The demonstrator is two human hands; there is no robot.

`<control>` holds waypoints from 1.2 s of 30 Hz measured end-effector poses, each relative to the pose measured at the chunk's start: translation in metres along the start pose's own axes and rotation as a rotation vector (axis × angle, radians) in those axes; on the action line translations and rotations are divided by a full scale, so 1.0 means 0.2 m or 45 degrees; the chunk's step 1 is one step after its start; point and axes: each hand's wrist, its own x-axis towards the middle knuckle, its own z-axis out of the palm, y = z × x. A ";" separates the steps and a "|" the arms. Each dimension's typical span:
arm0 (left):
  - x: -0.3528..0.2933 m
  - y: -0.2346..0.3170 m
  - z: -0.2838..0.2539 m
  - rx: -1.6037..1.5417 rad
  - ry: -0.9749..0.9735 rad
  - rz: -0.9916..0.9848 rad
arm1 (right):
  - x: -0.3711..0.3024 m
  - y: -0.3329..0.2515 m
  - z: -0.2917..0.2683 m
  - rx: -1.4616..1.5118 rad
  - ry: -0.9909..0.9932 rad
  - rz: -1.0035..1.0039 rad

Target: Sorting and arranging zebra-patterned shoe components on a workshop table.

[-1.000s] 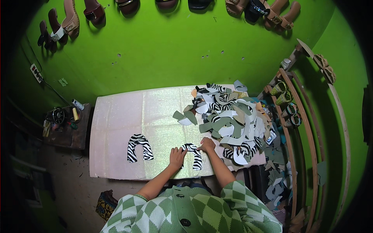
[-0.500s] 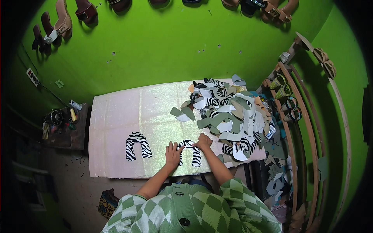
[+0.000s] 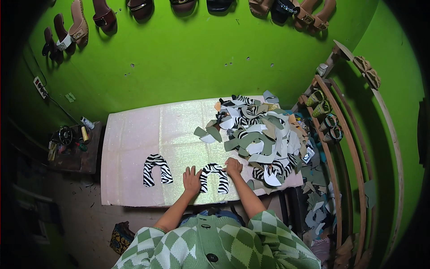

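A zebra-print, horseshoe-shaped piece (image 3: 212,168) lies flat on the sheeted table (image 3: 130,134) in front of me, its opening toward me. My left hand (image 3: 191,179) rests flat against its left edge, fingers spread. At the upper right of its curve is my right hand (image 3: 232,167), with the fingers curled in and the thumb side at the edge. Whether those fingers pinch anything is too small to make out. Further left lies a second zebra-print horseshoe piece (image 3: 156,169), apart from both hands.
A heap of grey, white and zebra-print offcuts (image 3: 264,134) covers the table's right side. Wooden racks (image 3: 345,157) with sandals stand beyond it. To the left is a small dark stand (image 3: 80,152) with spools. Sandals (image 3: 183,6) hang along the green wall.
My left hand has slid left off the near piece, uncovering its left leg. My right hand stays at the upper right of the curve. The whole view has shifted slightly.
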 end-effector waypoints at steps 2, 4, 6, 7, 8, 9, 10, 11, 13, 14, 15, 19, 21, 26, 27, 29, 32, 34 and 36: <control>0.03 0.02 0.00 -0.063 0.026 0.019 | 0.01 0.04 0.02 0.015 0.010 0.010; 0.07 0.09 -0.02 -0.143 -0.076 -0.090 | 0.05 0.14 0.08 0.085 0.108 -0.027; 0.08 0.08 0.01 -0.220 -0.170 -0.310 | -0.03 0.09 0.07 0.136 0.097 -0.057; 0.08 0.09 0.03 -0.223 -0.162 -0.317 | -0.08 0.08 0.05 0.173 0.071 -0.050; 0.08 0.10 0.04 -0.286 -0.179 -0.394 | -0.11 0.07 0.05 0.222 0.074 0.012; 0.08 0.12 0.06 -0.349 -0.196 -0.471 | -0.14 0.07 0.05 0.302 0.011 0.059; 0.08 0.13 0.06 -0.328 -0.217 -0.489 | -0.16 0.07 0.06 0.335 0.028 0.050; 0.08 0.14 0.07 -0.331 -0.217 -0.494 | -0.18 0.07 0.07 0.367 0.043 0.040; 0.09 0.15 0.10 -0.379 -0.203 -0.577 | -0.19 0.11 0.09 0.404 0.047 0.022; 0.08 0.15 0.12 -0.369 -0.138 -0.594 | -0.18 0.13 0.11 0.458 0.034 0.010; 0.07 0.14 0.14 -0.370 -0.139 -0.598 | -0.18 0.15 0.13 0.512 0.021 -0.003; 0.04 0.01 0.22 -0.686 -0.185 -0.567 | -0.18 0.21 0.18 1.040 -0.283 -0.006; 0.02 -0.06 0.26 -1.023 -0.208 -0.626 | -0.18 0.21 0.17 1.132 -0.352 0.017; -0.01 -0.14 0.21 -1.475 -0.222 -0.725 | -0.18 0.14 0.17 1.277 -0.408 -0.035; -0.02 -0.14 0.16 -1.559 -0.186 -0.756 | -0.19 0.09 0.16 1.276 -0.414 -0.045; -0.02 -0.22 0.12 -1.686 -0.191 -0.803 | -0.16 0.02 0.19 1.280 -0.452 -0.085; -0.06 -0.38 0.05 -1.728 -0.162 -0.805 | -0.17 -0.13 0.23 1.142 -0.567 -0.067; -0.07 -0.51 -0.01 -1.793 -0.169 -0.891 | -0.18 -0.28 0.27 1.105 -0.598 -0.079; -0.07 -0.64 -0.10 -1.825 -0.162 -0.922 | -0.19 -0.43 0.32 1.104 -0.488 -0.153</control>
